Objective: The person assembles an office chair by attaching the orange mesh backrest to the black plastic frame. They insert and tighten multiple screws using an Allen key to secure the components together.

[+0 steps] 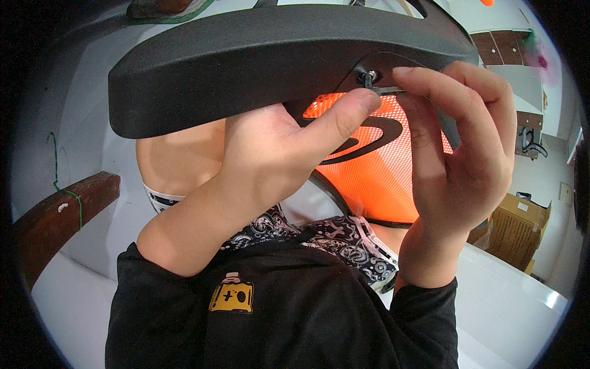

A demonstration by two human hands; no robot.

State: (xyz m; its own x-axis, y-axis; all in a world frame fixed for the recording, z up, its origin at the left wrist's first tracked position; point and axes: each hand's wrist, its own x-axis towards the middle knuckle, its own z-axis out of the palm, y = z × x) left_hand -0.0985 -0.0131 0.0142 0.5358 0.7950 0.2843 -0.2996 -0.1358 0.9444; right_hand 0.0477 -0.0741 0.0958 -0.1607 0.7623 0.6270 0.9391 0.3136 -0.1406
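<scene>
A long black plastic armrest-like part lies across my lap area, slightly tilted, its right end higher. My left hand supports it from below, fingers hidden behind it. The left thumb reaches up beside a round recess with a metal bolt in it. A small hex key has its short end at that bolt. Between thumb and index finger, my right hand pinches the key's long arm. Behind both hands is an orange mesh panel with a black curved mark and black rim.
On the left stands a dark wooden armrest with a green string tied on it. A cardboard box sits at the right, beside a white surface. Brown-and-white cabinets are at the far right.
</scene>
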